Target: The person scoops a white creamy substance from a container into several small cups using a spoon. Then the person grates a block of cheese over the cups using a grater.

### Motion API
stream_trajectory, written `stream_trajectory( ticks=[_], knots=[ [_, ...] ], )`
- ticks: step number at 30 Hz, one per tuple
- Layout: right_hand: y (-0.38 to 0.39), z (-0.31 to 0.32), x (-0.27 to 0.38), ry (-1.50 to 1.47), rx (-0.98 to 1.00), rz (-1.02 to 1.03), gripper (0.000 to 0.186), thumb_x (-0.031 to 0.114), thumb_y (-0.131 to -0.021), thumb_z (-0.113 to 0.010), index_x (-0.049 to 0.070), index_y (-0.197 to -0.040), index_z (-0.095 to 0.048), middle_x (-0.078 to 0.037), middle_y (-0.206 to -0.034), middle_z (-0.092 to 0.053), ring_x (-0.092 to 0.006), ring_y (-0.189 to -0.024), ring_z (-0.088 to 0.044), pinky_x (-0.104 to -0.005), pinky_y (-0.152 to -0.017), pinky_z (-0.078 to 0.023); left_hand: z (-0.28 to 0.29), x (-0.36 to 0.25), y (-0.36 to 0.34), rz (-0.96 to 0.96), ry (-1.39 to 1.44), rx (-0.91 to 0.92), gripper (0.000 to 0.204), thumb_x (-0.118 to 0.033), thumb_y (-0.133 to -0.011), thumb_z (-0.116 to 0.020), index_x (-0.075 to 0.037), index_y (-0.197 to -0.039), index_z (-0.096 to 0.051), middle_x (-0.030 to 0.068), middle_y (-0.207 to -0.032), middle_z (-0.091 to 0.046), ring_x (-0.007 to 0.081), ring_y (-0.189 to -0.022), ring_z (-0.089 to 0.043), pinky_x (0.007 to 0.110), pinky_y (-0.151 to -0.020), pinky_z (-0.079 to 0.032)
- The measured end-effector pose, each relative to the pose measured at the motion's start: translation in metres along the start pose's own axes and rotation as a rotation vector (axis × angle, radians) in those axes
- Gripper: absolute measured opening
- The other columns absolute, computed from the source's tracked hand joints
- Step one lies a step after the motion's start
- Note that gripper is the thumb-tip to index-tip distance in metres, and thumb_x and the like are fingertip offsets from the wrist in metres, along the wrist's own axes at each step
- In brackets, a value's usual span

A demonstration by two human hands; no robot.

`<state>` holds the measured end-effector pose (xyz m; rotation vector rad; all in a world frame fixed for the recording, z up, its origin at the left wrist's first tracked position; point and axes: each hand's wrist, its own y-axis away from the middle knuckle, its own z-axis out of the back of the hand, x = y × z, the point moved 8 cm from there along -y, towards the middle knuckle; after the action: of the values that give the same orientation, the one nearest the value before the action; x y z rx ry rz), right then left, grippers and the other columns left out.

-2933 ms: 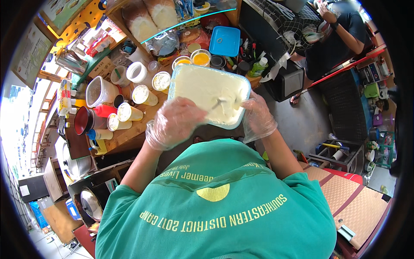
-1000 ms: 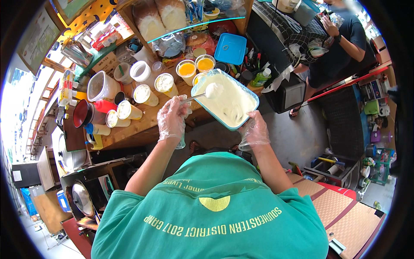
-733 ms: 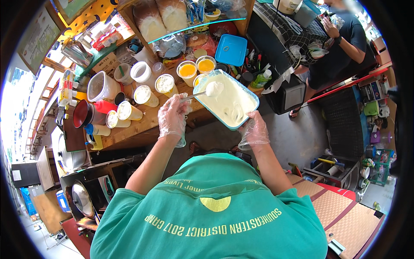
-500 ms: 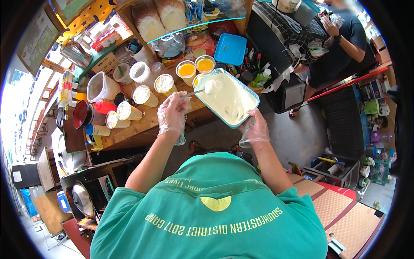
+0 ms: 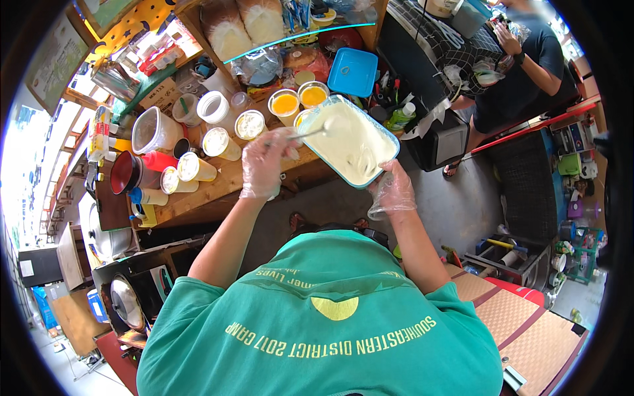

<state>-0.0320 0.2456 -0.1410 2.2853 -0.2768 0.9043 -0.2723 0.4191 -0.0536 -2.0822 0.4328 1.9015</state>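
My left hand (image 5: 264, 164), in a clear plastic glove, is closed around the handle of a metal spoon (image 5: 309, 134). The spoon's end lies over the thick pale cream (image 5: 360, 148) in a rectangular light-blue tub (image 5: 329, 171). My right hand (image 5: 394, 189), gloved too, grips the tub's near right corner and holds it tilted in front of the counter. Beyond the tub stand cups with orange filling (image 5: 286, 103), one partly hidden by the tub. Left of them, several clear cups with white cream on top (image 5: 250, 124) stand in a slanting row.
On the wooden counter (image 5: 228, 173) are an empty-looking white container (image 5: 214, 107), a clear square tub (image 5: 156, 129), a red bottle (image 5: 158, 162) and a blue lid (image 5: 353, 72). A green bottle (image 5: 400, 117) stands right of the tub. Another person (image 5: 522, 79) is at the upper right.
My left hand has shifted slightly up, and its grip on the spoon has turned. The rounded lump of cream at the spoon's end no longer shows. The tub has moved only a little.
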Motion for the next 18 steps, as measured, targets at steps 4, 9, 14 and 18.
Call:
stream_trajectory(
  ticks=[4, 9, 14, 18],
  knots=[
    [-0.001, -0.008, 0.008, -0.093, 0.15, 0.057, 0.054, 0.023, -0.082, -0.066, 0.002, -0.131, -0.059, -0.011, -0.124, -0.063, -0.0244, -0.114, -0.062, -0.0428, -0.095, -0.053, -0.049, -0.057, 0.035, -0.62, -0.613, 0.378, 0.028, -0.003, -0.085, -0.076, -0.009, -0.113, -0.075, 0.0093, -0.098, -0.079, 0.025, -0.082, -0.069, 0.038, -0.077, -0.055],
    [0.002, -0.017, 0.021, -0.185, 0.285, 0.066, 0.068, 0.016, -0.084, -0.061, -0.008, -0.146, -0.048, -0.017, -0.149, -0.055, -0.0328, -0.138, -0.054, -0.0467, -0.122, -0.04, -0.073, -0.085, 0.056, -0.874, -0.725, 0.474, 0.034, 0.0, -0.078, -0.079, -0.014, -0.109, -0.076, 0.0043, -0.096, -0.078, 0.0299, -0.082, -0.068, 0.042, -0.075, -0.055],
    [0.009, -0.022, 0.036, -0.155, 0.269, 0.112, 0.064, 0.015, -0.083, -0.061, -0.006, -0.143, -0.051, -0.016, -0.142, -0.059, -0.0301, -0.132, -0.057, -0.0446, -0.117, -0.043, -0.076, -0.098, 0.055, -0.839, -0.753, 0.546, 0.035, 0.0, -0.077, -0.08, -0.014, -0.108, -0.075, 0.004, -0.096, -0.078, 0.0283, -0.08, -0.067, 0.043, -0.074, -0.054],
    [0.01, -0.025, 0.043, -0.149, 0.263, 0.103, 0.063, 0.012, -0.08, -0.061, -0.002, -0.141, -0.052, -0.013, -0.135, -0.06, -0.0264, -0.126, -0.058, -0.0433, -0.112, -0.046, -0.078, -0.106, 0.053, -0.829, -0.779, 0.504, 0.033, 0.006, -0.078, -0.075, -0.012, -0.106, -0.075, 0.0056, -0.097, -0.078, 0.0271, -0.083, -0.069, 0.041, -0.076, -0.054]
  ],
)
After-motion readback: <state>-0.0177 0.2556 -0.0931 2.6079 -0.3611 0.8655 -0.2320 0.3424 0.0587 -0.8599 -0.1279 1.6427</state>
